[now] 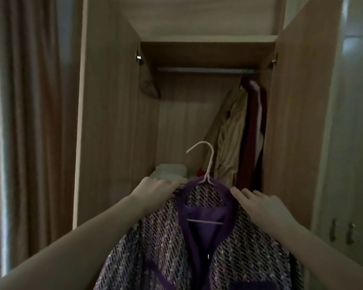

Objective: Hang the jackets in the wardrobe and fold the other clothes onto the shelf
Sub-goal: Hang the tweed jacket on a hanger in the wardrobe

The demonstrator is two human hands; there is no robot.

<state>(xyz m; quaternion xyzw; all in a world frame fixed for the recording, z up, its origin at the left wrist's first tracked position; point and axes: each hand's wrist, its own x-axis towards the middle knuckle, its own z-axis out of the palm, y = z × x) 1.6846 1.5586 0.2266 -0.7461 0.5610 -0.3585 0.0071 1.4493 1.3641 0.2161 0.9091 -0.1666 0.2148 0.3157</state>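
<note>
A purple tweed jacket (166, 245) with a plain purple collar hangs on a white hanger (206, 164), held up in front of the open wardrobe. My left hand (153, 190) holds the jacket's left shoulder, fingers curled over the fabric. At the right shoulder my right hand (258, 203) grips the jacket, fingers laid over the collar edge. The hanger's hook points up and to the left, well below the metal rail (199, 70). A beige jacket (231, 130) and a dark maroon garment (253, 130) hang at the rail's right end.
Both wardrobe doors stand open, the left door (107, 105) and the right door (296, 114). Folded white clothes (170, 171) lie on the shelf low inside. Curtains (29, 114) hang at the left. A closed pale cabinet door (352, 143) with handles is at the right.
</note>
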